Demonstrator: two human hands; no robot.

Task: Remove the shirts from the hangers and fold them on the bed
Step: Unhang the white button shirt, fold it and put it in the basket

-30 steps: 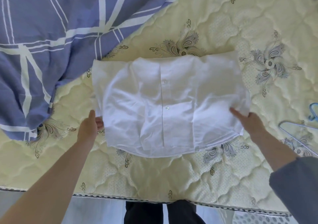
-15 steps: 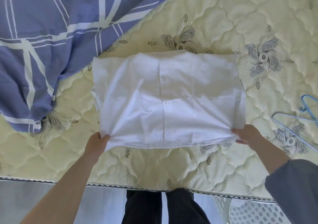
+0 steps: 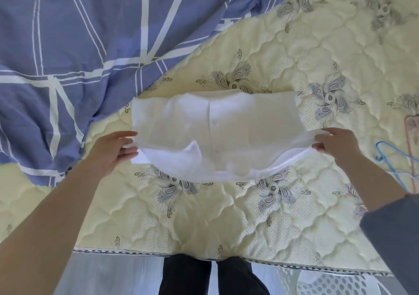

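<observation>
Honestly, left hand [image 3: 111,152] and right hand [image 3: 335,145] only pinch corners of the thin white button-up shirt [image 3: 215,124], so its sagging middle may bunch.

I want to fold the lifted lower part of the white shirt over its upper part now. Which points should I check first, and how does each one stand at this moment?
1. Left hand grips the left end of the lifted edge of the white shirt: ok.
2. Right hand grips the right end: ok.
3. Lifted edge straight between the hands: not ok, it sags in the middle.
4. Upper part of the shirt lies flat on the mattress: ok.
5. Blue hanger lies apart from the shirt, to its right: ok.
6. Sleeves tucked neatly inside the fold: cannot tell.
</observation>
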